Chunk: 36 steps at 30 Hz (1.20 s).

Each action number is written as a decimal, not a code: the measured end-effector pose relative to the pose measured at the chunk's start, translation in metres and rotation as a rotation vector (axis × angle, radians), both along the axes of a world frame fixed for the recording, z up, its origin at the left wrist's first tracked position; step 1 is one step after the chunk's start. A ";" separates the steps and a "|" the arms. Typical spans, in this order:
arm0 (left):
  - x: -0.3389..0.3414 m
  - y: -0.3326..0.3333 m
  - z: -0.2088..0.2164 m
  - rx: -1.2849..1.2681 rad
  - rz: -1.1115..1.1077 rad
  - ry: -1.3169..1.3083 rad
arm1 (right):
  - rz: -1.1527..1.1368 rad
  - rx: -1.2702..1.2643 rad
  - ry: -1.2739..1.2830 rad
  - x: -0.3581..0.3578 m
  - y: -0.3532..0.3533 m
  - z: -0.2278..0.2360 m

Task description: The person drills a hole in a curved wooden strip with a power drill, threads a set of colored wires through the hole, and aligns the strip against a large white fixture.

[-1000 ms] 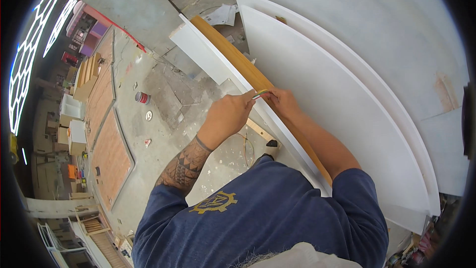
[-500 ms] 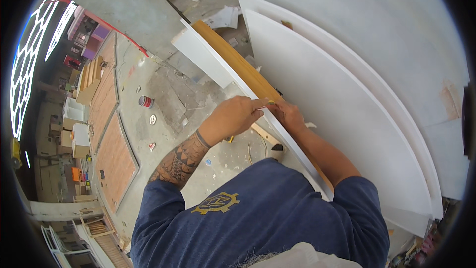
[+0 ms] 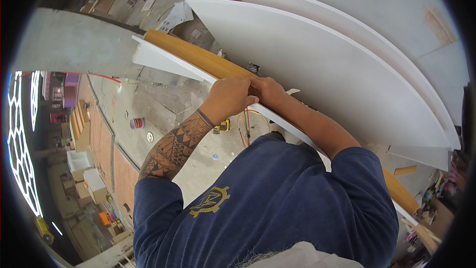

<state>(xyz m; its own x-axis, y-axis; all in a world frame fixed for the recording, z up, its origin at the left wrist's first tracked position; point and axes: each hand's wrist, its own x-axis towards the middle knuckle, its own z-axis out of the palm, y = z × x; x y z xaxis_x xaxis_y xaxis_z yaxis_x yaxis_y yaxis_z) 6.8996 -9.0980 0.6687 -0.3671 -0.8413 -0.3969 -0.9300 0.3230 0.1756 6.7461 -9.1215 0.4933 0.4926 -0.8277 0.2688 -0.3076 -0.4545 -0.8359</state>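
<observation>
A long panel with a yellow-brown face and a white edge slants across in front of me. My left hand is closed over its white edge, with the thumb on the near side and the other fingertips mostly hidden. Against the yellow-brown face, right beside the left hand, is my right hand. Its fingers are curled in, and whatever they may hold is hidden. Both hands touch or nearly touch each other at the edge.
Two large white curved boards stand just beyond the panel on the right. On the floor lie a yellow-and-black tool, a red-labelled can and a cable. Wooden panels and cabinets are at left.
My view has turned, so the panel lies flatter across it. The left index finger, outstretched before, is now curled over the edge. A small yellowish thing at the fingertips no longer shows.
</observation>
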 end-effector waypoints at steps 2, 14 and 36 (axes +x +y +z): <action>0.001 -0.004 -0.008 -0.009 -0.023 0.030 | 0.053 0.085 -0.031 -0.002 -0.002 0.004; -0.045 -0.041 -0.029 -0.030 -0.465 0.033 | -0.294 0.142 0.136 -0.150 0.048 0.098; -0.698 0.282 -0.100 0.348 -1.031 0.646 | -1.751 0.230 0.142 -0.473 0.698 0.095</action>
<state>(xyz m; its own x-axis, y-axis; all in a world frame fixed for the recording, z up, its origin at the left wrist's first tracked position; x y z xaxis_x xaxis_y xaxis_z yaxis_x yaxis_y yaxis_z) 6.2014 -8.8160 0.5686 -0.9971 0.0624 -0.0432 0.0118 0.6899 0.7238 6.2734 -8.4240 0.5880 -0.9207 -0.3713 0.1197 -0.3270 0.5671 -0.7559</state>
